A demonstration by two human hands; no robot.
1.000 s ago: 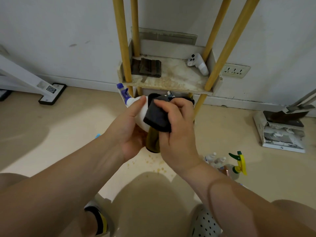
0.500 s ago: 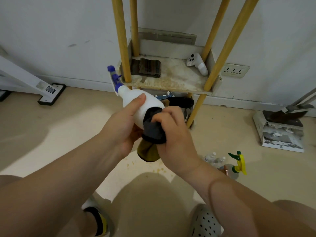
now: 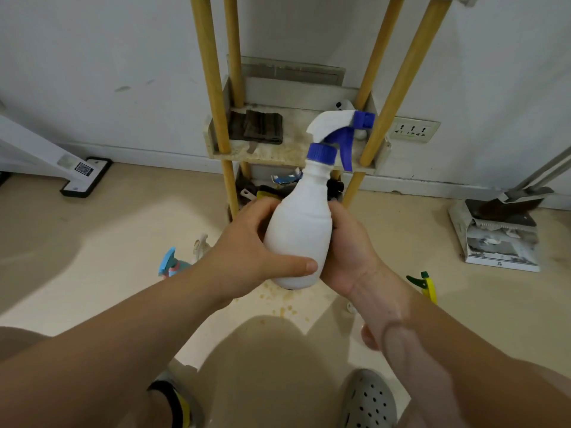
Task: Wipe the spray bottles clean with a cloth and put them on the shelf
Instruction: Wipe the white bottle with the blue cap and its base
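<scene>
Left hand (image 3: 247,251) and right hand (image 3: 349,254) hold a white spray bottle (image 3: 299,236).

Grey perforated clog (image 3: 369,400); black-yellow sandal (image 3: 174,404)

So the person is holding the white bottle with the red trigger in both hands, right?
Almost. The trigger is blue, not red. The head view shows the left hand and the right hand both holding the white bottle, as you said.
</scene>
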